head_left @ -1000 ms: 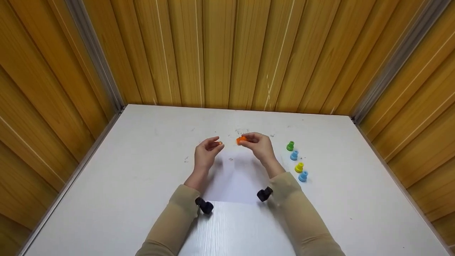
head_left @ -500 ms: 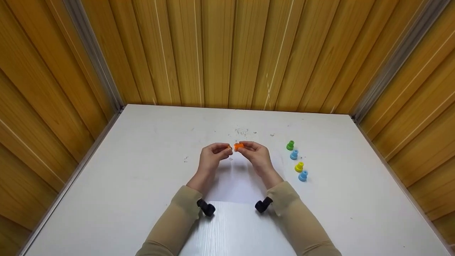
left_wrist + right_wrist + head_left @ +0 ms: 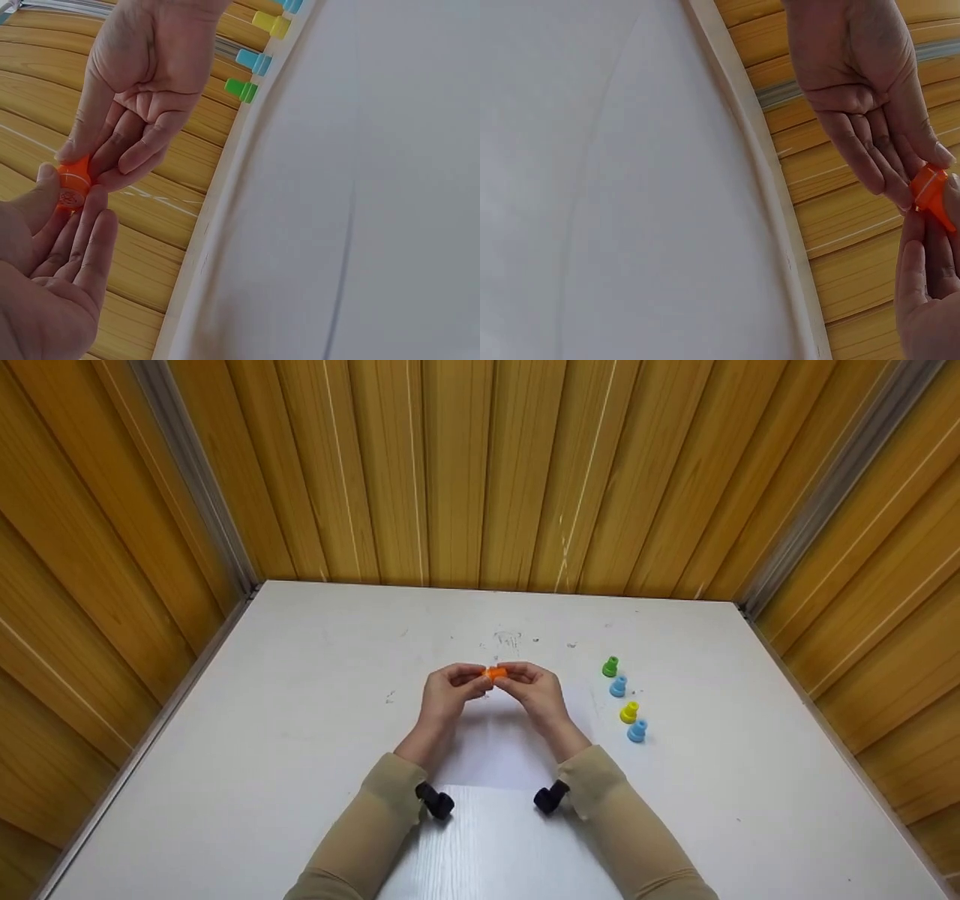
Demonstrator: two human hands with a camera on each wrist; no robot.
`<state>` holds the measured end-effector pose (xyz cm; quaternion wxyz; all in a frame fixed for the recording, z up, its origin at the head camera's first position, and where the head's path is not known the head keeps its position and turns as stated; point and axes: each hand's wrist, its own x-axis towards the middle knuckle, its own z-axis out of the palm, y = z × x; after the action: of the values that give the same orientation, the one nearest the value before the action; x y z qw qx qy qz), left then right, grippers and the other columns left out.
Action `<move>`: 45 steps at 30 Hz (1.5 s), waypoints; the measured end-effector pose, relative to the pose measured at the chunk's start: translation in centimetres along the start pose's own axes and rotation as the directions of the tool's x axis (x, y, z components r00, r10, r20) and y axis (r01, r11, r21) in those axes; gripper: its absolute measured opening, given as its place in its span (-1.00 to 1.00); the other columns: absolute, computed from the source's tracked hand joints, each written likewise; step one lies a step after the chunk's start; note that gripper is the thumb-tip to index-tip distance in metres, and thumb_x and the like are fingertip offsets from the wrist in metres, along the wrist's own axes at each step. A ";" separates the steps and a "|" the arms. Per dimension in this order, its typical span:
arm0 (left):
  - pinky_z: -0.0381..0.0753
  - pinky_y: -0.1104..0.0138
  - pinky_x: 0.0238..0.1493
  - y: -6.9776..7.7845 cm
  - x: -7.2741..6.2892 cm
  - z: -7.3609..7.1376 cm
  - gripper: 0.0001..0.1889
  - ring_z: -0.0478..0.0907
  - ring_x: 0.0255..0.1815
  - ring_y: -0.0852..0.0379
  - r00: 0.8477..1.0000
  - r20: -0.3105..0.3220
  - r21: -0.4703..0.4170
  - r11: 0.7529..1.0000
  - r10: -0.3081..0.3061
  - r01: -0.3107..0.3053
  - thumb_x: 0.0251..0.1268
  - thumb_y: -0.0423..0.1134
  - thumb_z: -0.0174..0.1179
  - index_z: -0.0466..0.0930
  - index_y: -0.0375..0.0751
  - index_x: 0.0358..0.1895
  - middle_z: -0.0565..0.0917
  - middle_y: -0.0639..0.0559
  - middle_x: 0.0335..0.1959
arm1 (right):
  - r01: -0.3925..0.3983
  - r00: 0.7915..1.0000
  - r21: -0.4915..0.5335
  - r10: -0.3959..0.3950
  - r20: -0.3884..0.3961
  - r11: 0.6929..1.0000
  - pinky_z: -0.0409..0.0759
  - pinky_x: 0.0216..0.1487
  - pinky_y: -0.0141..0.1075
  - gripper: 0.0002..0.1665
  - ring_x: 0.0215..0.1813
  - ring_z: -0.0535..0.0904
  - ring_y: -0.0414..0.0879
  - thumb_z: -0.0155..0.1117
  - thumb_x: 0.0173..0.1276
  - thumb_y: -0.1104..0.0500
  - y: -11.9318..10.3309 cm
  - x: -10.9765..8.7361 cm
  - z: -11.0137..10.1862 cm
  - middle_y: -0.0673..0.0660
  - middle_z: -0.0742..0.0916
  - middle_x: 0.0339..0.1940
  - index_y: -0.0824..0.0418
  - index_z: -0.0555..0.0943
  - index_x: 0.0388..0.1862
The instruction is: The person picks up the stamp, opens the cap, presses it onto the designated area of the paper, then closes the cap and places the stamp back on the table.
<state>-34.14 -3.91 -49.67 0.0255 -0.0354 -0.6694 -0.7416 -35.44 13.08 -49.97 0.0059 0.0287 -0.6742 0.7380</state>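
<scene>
A small orange toy stamp [image 3: 496, 673] is held between both hands above the white paper. My right hand [image 3: 531, 690] pinches its narrower handle between thumb and fingers. Its wide end is at my left hand [image 3: 445, 695], whose thumb and fingertips pinch the orange cap [image 3: 71, 197]; a patterned round face shows there in the left wrist view. A pale line crosses the orange stamp [image 3: 930, 186] near the wide end in the right wrist view. The fingertips of both hands are close together and partly hide the stamp and cap.
To the right stand several similar stamps in a slanting row: a green one [image 3: 610, 666], a blue one [image 3: 618, 686], a yellow one [image 3: 629, 712] and another blue one [image 3: 637, 731]. White paper [image 3: 495, 757] lies under the hands on the white table [image 3: 315, 675]. Wood-patterned walls [image 3: 450, 472] enclose it.
The two hands have come together. The left hand's cap, apart from the stamp earlier, now meets the stamp's wide end. The right hand has moved slightly left and nearer the body.
</scene>
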 end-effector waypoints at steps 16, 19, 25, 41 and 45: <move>0.47 0.03 0.52 0.5 0.6 -1.8 -0.34 0.46 0.48 -0.19 0.980 0.138 0.576 0.817 -0.140 0.036 0.29 -0.21 0.44 0.47 -0.36 0.41 0.55 -0.25 0.41 | -0.037 0.998 0.041 0.039 -0.052 0.998 0.76 0.01 -0.43 -0.59 -0.07 0.77 -0.19 0.45 0.30 0.40 -0.9 0.3 -1.0 0.14 0.84 -0.05 0.41 0.69 0.13; 0.13 -0.01 0.70 0.5 0.4 -2.4 -0.17 0.11 0.68 -0.17 0.947 0.212 0.754 0.656 -0.241 -0.002 0.22 -0.21 0.50 0.33 -0.32 0.52 0.29 -0.24 0.61 | -0.046 0.997 0.026 0.048 -0.055 0.999 0.76 0.06 -0.42 -0.56 -0.04 0.76 -0.18 0.45 0.32 0.37 -1.5 0.4 -1.7 0.15 0.83 0.01 0.38 0.67 0.18; -0.12 -0.01 0.75 0.4 -0.3 -3.3 0.06 -0.21 0.75 -0.17 0.892 0.292 0.875 0.473 -0.347 -0.102 0.13 -0.11 0.56 0.10 -0.31 0.62 -0.03 -0.23 0.70 | -0.057 0.997 -0.017 0.056 -0.061 0.998 0.73 0.12 -0.42 -0.55 0.05 0.74 -0.17 0.43 0.37 0.31 -3.4 -0.4 -3.1 0.15 0.79 0.13 0.29 0.67 0.23; -0.11 -0.04 0.74 0.5 -0.5 -3.3 0.10 -0.23 0.75 -0.15 0.872 0.270 0.910 0.403 -0.407 -0.094 0.17 -0.06 0.53 0.02 -0.32 0.64 -0.14 -0.22 0.72 | -0.153 0.949 -0.501 -0.014 -0.313 0.852 0.59 0.38 -0.36 -0.49 0.19 0.64 -0.14 0.36 0.47 0.16 -8.6 1.9 -19.0 0.22 0.68 0.32 0.18 0.59 0.36; -0.11 -0.04 0.74 0.4 -0.5 -3.1 0.10 -0.23 0.75 -0.15 0.875 0.260 0.910 0.406 -0.409 -0.081 0.16 -0.06 0.54 0.02 -0.30 0.64 -0.13 -0.20 0.72 | -0.229 0.939 -0.545 0.037 -0.341 0.806 0.59 0.43 -0.25 -0.50 0.31 0.58 0.04 0.29 0.51 0.25 -7.1 3.3 -21.9 0.29 0.64 0.36 0.24 0.55 0.39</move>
<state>-33.68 -7.07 -49.65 -0.1889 -0.1163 -0.9466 -0.2341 -39.13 35.43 -44.68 0.0689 -0.1401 -0.8563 0.4923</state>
